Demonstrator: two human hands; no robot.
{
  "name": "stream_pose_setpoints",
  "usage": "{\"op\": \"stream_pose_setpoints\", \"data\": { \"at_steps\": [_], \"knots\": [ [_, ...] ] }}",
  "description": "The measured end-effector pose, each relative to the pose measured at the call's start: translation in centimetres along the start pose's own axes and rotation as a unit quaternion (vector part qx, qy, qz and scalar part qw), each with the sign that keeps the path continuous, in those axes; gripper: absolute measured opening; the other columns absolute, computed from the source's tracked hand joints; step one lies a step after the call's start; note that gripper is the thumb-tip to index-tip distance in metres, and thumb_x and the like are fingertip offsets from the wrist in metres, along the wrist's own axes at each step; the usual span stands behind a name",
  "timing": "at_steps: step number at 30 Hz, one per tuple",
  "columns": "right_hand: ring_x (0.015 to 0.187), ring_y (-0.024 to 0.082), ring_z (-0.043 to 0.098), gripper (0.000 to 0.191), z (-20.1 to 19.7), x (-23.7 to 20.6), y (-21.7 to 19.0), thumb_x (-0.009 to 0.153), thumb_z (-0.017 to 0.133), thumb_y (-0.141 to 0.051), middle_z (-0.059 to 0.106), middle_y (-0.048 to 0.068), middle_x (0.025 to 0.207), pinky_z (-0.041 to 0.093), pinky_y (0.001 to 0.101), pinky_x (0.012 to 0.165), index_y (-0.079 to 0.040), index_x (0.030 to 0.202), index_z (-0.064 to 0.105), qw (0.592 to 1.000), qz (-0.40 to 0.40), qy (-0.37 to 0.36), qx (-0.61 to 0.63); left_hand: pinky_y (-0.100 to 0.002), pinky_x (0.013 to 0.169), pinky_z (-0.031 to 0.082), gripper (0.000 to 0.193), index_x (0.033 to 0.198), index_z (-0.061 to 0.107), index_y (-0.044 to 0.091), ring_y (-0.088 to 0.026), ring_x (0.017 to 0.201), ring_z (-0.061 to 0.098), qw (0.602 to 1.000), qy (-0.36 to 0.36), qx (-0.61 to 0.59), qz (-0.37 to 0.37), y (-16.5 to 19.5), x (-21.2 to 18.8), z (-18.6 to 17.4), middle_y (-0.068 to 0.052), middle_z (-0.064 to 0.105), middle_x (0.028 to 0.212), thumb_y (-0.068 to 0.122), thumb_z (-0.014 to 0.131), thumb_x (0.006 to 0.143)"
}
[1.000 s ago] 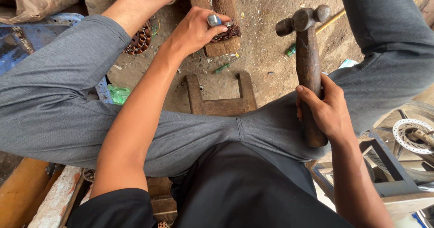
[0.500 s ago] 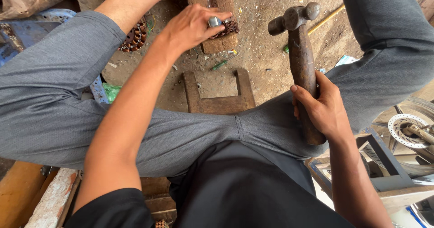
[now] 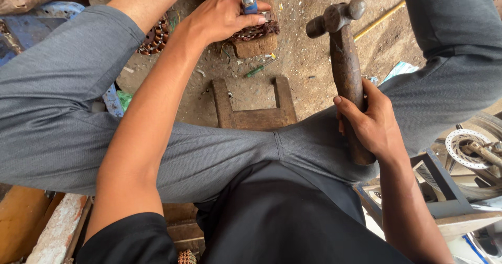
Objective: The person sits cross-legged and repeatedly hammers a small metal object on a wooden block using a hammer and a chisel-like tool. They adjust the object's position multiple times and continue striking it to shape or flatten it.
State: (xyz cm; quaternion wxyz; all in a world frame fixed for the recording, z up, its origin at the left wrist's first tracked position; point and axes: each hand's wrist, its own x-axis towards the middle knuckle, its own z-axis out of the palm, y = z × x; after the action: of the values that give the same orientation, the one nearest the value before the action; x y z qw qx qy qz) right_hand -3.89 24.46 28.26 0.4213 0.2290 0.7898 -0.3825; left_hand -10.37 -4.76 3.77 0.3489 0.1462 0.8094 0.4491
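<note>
dirt floor (image 3: pixel 314 54) | left hand (image 3: pixel 222 15) pinches small metal piece (image 3: pixel 248 1) | right hand (image 3: pixel 374 122) grip closed on hammer (image 3: pixel 345 65)

Worn dark wooden hammer (image 3: pixel 345 65) with dull metal head, rough wooden block (image 3: pixel 256 44), matt grey cloth trousers (image 3: pixel 63 117)

You're working in soft, even daylight with faint shadows; focus is sharp centrally, while wide-angle distortion stretches your grey trouser legs (image 3: pixel 68 112) at the edges.

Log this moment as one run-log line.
left hand: steadies punch on wooden block | right hand: grips hammer, raised
</note>
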Motion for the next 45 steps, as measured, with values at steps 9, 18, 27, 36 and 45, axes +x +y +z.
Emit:
{"op": "stream_pose_setpoints", "data": {
  "at_steps": [9, 18, 27, 36, 45],
  "knots": [
    [0.056, 0.013, 0.062, 0.027, 0.0, 0.6, 0.1, 0.098, 0.066, -0.02, 0.062, 0.006, 0.072, 0.051, 0.0291, 0.051, 0.002, 0.11, 0.057, 1.0, -0.006, -0.006, 0.007, -0.043, 0.083, 0.06, 0.038, 0.136, 0.07, 0.022, -0.029, 0.07, 0.067, 0.983, 0.033, 0.153, 0.093, 0.5, -0.4, 0.8, -0.015, 0.066, 0.069, 0.04, 0.063, 0.102],
    [0.056, 0.013, 0.063, 0.026, 0.0, 0.5, 0.4, 0.099, 0.066, -0.019, 0.062, 0.006, 0.073, 0.051, 0.0286, 0.051, 0.001, 0.111, 0.056, 1.0, -0.009, -0.006, 0.019, -0.036, 0.078, 0.061, 0.041, 0.142, 0.063, 0.024, -0.022, 0.052, 0.062, 0.994, -0.03, 0.105, 0.019, 1.6, -0.8, 0.2, -0.011, 0.054, 0.051, 0.039, 0.056, 0.104],
    [0.056, 0.013, 0.062, 0.026, 0.0, 0.9, 0.5, 0.098, 0.066, -0.021, 0.062, 0.006, 0.072, 0.051, 0.0293, 0.051, 0.0, 0.11, 0.056, 1.0, 0.0, -0.017, 0.018, -0.047, 0.1, 0.051, 0.043, 0.132, 0.072, 0.024, -0.029, 0.085, 0.07, 1.0, -0.012, 0.018, 0.006, 1.1, -0.7, -0.2, -0.018, 0.068, 0.077, 0.048, 0.066, 0.098],
    [0.057, 0.014, 0.062, 0.028, 0.3, 1.3, 0.7, 0.098, 0.067, -0.022, 0.062, 0.007, 0.073, 0.051, 0.0297, 0.052, 0.0, 0.111, 0.055, 1.0, 0.017, -0.023, 0.011, -0.052, 0.113, 0.038, 0.04, 0.128, 0.075, 0.026, -0.041, 0.129, 0.051, 0.999, 0.016, -0.04, 0.016, 0.6, -0.9, -0.7, -0.02, 0.065, 0.133, 0.053, 0.068, 0.098],
    [0.058, 0.014, 0.064, 0.03, 0.4, 1.3, 0.5, 0.097, 0.068, -0.023, 0.064, 0.007, 0.073, 0.052, 0.0302, 0.053, 0.0, 0.112, 0.056, 1.0, 0.018, -0.011, -0.009, -0.036, 0.09, 0.062, 0.038, 0.144, 0.064, 0.022, -0.022, 0.06, 0.069, 0.989, 0.025, 0.124, 0.082, 0.2, -0.7, 2.1, -0.022, 0.07, 0.124, 0.03, 0.061, 0.107]
  ]
}}
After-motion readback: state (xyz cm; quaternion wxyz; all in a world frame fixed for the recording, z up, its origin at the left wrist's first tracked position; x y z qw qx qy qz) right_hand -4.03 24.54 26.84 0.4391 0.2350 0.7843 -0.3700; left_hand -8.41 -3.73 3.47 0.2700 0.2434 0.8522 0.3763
